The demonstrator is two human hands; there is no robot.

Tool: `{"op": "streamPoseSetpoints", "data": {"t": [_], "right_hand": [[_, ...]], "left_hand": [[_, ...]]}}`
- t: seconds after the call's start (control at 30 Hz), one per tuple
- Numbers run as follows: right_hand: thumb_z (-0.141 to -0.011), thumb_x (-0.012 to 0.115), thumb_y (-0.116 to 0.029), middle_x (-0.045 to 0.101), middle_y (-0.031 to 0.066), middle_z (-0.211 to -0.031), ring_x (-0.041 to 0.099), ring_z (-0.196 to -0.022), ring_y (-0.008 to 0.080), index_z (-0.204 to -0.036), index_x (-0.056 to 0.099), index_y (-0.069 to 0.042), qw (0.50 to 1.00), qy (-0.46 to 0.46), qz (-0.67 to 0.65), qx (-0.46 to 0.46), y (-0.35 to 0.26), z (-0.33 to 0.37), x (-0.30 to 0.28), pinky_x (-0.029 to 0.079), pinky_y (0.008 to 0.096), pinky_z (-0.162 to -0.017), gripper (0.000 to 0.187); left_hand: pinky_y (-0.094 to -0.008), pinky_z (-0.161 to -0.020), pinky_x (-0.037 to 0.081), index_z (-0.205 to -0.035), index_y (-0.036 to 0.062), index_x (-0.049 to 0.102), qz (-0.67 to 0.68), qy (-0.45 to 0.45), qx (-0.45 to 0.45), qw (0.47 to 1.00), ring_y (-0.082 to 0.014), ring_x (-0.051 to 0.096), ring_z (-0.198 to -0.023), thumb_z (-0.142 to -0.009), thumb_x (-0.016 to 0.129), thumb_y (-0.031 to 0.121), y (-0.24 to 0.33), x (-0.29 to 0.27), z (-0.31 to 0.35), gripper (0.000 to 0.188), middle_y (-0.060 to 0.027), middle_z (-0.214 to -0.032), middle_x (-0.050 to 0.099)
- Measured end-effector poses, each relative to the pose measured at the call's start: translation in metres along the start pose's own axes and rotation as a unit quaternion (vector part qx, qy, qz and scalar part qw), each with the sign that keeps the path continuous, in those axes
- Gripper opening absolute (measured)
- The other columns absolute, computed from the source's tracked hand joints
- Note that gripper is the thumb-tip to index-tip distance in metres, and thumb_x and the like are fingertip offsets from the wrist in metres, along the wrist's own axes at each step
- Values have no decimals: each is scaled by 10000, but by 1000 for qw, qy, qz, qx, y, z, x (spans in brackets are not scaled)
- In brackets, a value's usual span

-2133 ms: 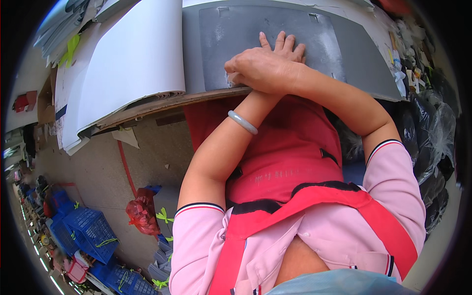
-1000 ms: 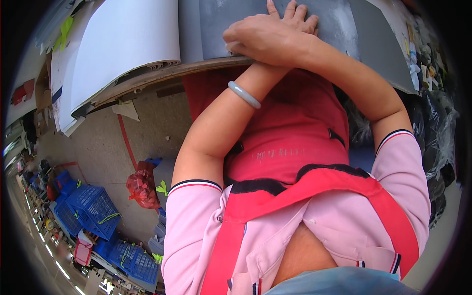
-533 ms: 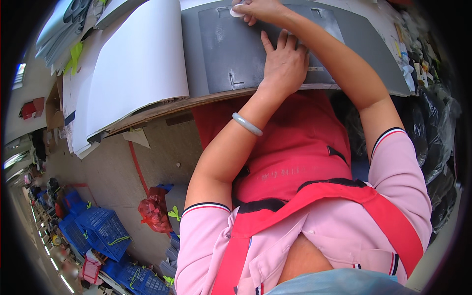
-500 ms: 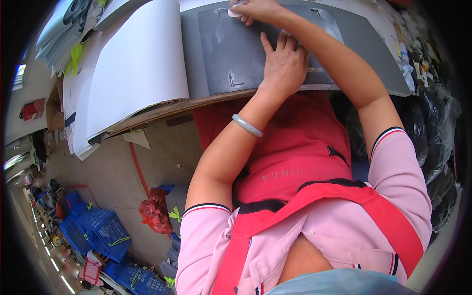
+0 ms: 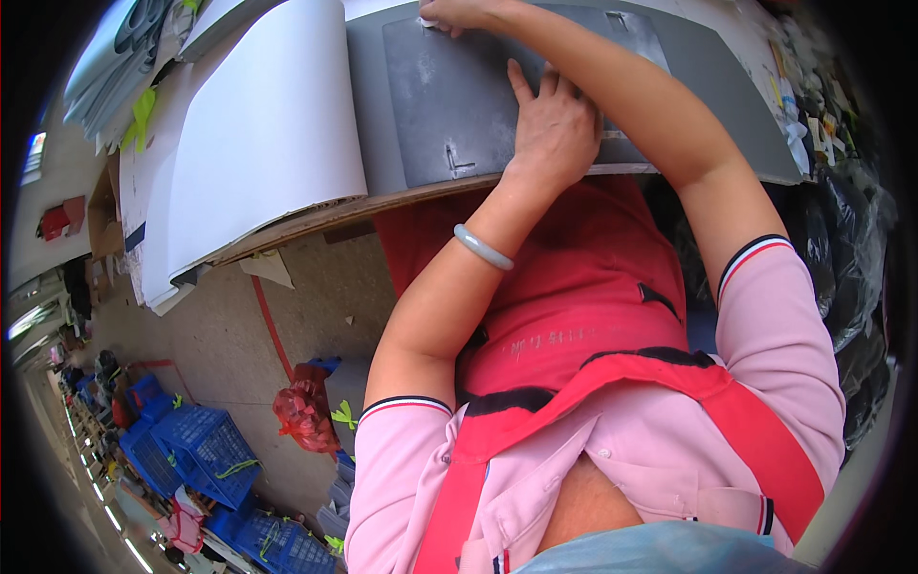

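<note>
A dark grey template sheet [image 5: 469,105] with L-shaped slots and whitish smears lies on a larger grey sheet [image 5: 375,124] at the table's front. My left hand [image 5: 559,124] rests on the template with fingers spread, pressing it and holding nothing. Crossing above it, my right arm reaches to the template's far left corner. There my right hand [image 5: 459,13] pinches a small white piece [image 5: 430,23] against the surface; fingers hide most of it, and its kind is unclear.
A curled white sheet stack [image 5: 268,124] lies to the left, near folded grey material [image 5: 120,62]. Clutter and dark plastic bags [image 5: 851,258] stand at the right. Blue crates [image 5: 206,450] and a red bag [image 5: 306,411] are down on the left.
My right hand has moved a little to the left and farther away with the white piece, reaching the template's far corner. My left hand stays nearly in place.
</note>
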State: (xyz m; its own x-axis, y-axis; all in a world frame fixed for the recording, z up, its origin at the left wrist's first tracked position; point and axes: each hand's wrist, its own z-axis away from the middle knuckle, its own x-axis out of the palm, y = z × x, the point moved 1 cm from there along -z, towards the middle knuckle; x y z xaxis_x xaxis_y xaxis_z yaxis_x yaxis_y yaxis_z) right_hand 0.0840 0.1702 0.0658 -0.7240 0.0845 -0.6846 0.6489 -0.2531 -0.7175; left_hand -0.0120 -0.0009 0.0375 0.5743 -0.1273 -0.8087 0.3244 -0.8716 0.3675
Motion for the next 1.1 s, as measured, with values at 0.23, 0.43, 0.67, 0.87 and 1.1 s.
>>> {"op": "streamPoseSetpoints", "data": {"t": [0.23, 0.43, 0.67, 0.87, 1.1], "right_hand": [[-895, 690, -108, 696, 100, -704, 646, -522, 157, -917, 697, -1, 984, 1, -175, 19, 20, 17, -14, 546, 288, -484, 110], [-952, 695, -158, 670, 46, -757, 617, -573, 110, -1031, 646, -24, 963, 78, -260, 8, 81, 79, -64, 521, 258, -501, 163], [-956, 707, -176, 664, 30, -768, 613, -585, 101, -995, 634, -44, 955, 210, -201, 50, 159, 134, -140, 512, 252, -502, 155], [-954, 707, -187, 650, 40, -706, 592, -533, 106, -949, 630, -40, 946, 242, -195, 88, 197, 140, -148, 488, 265, -459, 166], [-955, 652, -151, 660, 53, -719, 604, -545, 116, -964, 653, -39, 961, 216, -162, 53, 193, 125, -144, 492, 282, -472, 112]], "left_hand": [[-768, -1134, 220, -1282, 108, 654, 20, 23, -6, 1000, -356, 453, -1379, -970, 616, 251, 0, -1, 0, 346, -143, -1353, 559], [-738, -1162, 206, -1310, 122, 643, 12, -8, -15, 1000, -346, 430, -1424, -986, 607, 268, 1, -5, 0, 357, -122, -1409, 546], [-704, -1184, 197, -1323, 127, 638, 0, -22, -15, 1000, -334, 434, -1434, -1001, 599, 276, 3, -9, 0, 357, -108, -1422, 547], [-676, -1206, 185, -1336, 138, 636, -9, -35, -20, 999, -330, 426, -1446, -1007, 593, 282, 4, -12, -1, 362, -101, -1439, 543], [-669, -1210, 184, -1343, 145, 636, -16, -38, -18, 999, -327, 424, -1449, -1008, 590, 281, 4, -12, -1, 364, -98, -1442, 543]]}}
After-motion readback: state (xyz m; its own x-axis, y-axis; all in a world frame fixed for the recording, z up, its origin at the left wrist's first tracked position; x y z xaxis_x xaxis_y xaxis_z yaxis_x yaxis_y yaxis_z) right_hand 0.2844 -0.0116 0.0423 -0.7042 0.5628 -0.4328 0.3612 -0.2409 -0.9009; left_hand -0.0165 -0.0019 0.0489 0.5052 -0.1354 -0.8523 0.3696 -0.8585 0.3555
